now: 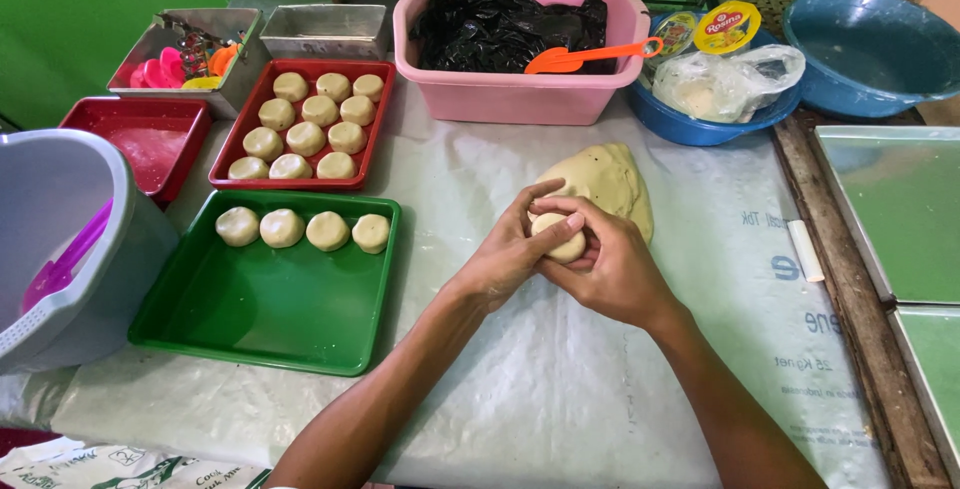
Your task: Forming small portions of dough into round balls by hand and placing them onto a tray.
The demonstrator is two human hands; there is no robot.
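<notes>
flanking hands (565, 254), green tray (270, 324), dough mound (605, 179)

A dough ball (558, 236) sat between the fingers (560, 221) of both hands, a dough lump (603, 181) just behind them, a tray (270, 294) of dough pieces (303, 229) left of them.

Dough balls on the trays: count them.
15: four in a row at the back of the green tray, eleven in the red tray. One more sits in the hands, off-tray.
</notes>
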